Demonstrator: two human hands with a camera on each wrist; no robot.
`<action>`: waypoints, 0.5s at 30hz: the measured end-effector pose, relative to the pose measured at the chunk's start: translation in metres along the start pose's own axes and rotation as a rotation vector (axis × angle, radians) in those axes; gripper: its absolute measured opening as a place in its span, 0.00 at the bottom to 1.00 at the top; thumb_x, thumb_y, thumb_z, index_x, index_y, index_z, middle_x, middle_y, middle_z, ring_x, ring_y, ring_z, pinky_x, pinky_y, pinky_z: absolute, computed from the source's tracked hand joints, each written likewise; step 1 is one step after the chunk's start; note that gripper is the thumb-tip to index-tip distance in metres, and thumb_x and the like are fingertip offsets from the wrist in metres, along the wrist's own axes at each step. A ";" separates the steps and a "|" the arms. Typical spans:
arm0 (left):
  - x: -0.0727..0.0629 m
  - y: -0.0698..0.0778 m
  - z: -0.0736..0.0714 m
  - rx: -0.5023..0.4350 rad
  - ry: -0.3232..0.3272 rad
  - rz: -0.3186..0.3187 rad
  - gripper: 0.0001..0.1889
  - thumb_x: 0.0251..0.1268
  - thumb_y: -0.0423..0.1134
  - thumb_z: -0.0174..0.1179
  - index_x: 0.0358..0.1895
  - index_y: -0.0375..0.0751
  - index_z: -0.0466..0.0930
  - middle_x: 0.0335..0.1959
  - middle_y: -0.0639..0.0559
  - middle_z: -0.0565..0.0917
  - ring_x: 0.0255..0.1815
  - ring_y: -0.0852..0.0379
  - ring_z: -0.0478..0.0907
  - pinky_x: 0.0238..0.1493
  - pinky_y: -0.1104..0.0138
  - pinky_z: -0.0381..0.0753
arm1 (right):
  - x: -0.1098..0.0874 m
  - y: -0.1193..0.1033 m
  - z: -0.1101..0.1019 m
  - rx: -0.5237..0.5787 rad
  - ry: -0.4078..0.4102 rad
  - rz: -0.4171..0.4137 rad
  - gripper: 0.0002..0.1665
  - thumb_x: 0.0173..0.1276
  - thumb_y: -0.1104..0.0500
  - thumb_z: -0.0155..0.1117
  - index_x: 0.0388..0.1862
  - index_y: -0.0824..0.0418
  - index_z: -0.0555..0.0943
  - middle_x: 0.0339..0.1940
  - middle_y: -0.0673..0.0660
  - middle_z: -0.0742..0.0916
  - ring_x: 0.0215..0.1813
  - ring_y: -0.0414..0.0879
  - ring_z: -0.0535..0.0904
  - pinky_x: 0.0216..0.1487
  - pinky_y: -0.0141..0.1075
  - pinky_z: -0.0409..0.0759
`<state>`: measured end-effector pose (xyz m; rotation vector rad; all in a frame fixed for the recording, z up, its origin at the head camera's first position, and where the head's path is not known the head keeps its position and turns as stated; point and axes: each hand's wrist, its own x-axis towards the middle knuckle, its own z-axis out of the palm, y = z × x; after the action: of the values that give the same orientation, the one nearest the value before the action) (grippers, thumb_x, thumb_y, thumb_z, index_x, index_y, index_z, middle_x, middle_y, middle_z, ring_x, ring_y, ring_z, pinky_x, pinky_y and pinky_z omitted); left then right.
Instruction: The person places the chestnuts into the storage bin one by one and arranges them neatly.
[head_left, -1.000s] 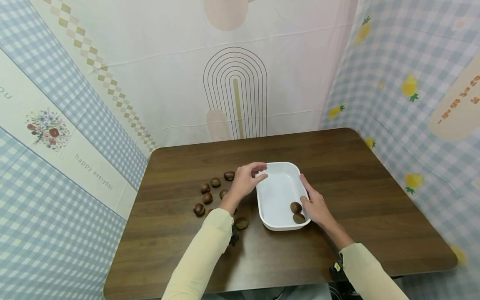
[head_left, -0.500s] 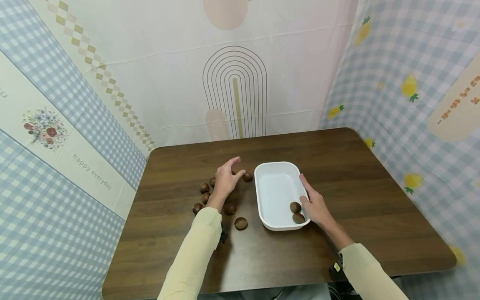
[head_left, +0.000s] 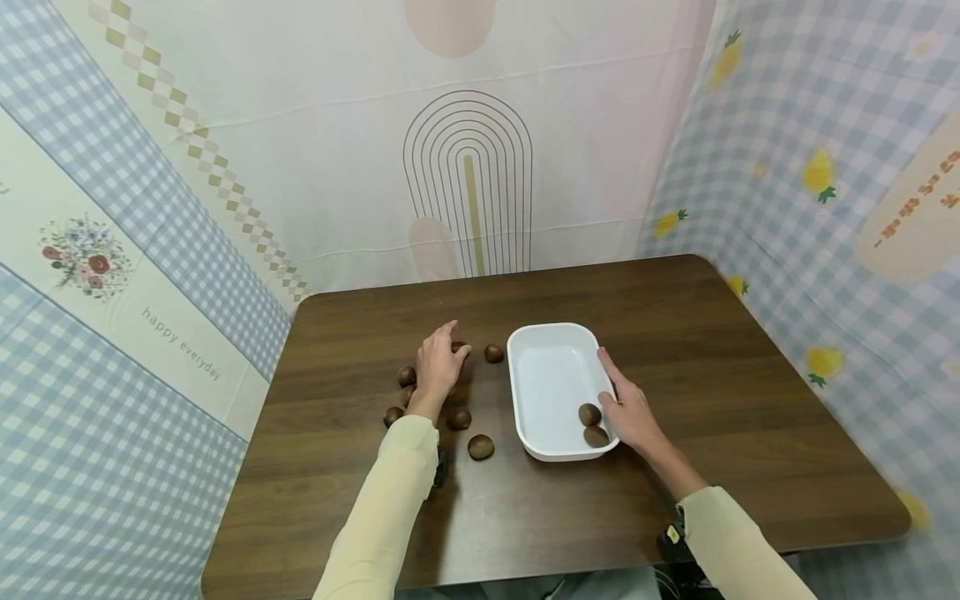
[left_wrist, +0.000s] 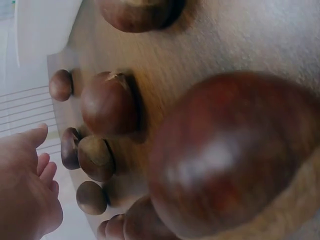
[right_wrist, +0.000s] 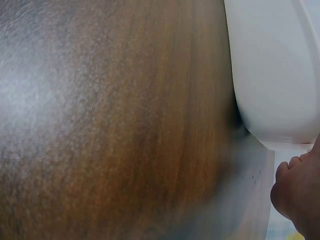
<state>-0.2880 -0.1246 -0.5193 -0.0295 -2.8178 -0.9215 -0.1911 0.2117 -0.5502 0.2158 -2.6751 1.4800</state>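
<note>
Chestnuts (head_left: 481, 447) lie loose in the left half of the worktop (head_left: 712, 375); one shows between the thumb and forefinger of the left hand (head_left: 437, 362), whose fingers are parted and relaxed, contact unclear. The right hand (head_left: 632, 412) pinches the right rim of one white tray (head_left: 551, 371). From the head, two chestnuts show inside its near right corner and seven on the worktop; the left wrist view shows ten, some otherwise hidden by the hand.
</note>
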 end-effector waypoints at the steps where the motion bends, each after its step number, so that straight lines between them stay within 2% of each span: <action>1: 0.000 -0.001 0.000 0.011 -0.009 -0.004 0.31 0.72 0.41 0.72 0.76 0.42 0.75 0.69 0.47 0.82 0.64 0.43 0.82 0.62 0.49 0.82 | 0.000 0.000 0.000 -0.002 0.001 -0.001 0.45 0.73 0.70 0.51 0.88 0.56 0.57 0.87 0.55 0.62 0.84 0.57 0.59 0.79 0.46 0.59; 6: -0.001 -0.005 -0.002 0.043 -0.055 -0.028 0.31 0.73 0.41 0.71 0.76 0.42 0.75 0.71 0.46 0.81 0.67 0.42 0.80 0.64 0.49 0.81 | 0.001 0.001 0.001 -0.002 0.003 -0.002 0.45 0.73 0.70 0.51 0.88 0.56 0.57 0.87 0.55 0.62 0.84 0.57 0.59 0.79 0.45 0.59; 15: -0.001 -0.006 -0.001 0.102 -0.086 -0.044 0.30 0.74 0.41 0.71 0.75 0.44 0.75 0.70 0.45 0.81 0.63 0.40 0.82 0.60 0.48 0.83 | 0.000 0.001 0.001 0.004 0.000 0.009 0.45 0.74 0.70 0.51 0.88 0.56 0.57 0.87 0.55 0.62 0.84 0.57 0.58 0.79 0.48 0.59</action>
<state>-0.2869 -0.1298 -0.5226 0.0064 -2.9526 -0.8024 -0.1916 0.2116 -0.5511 0.2042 -2.6771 1.4879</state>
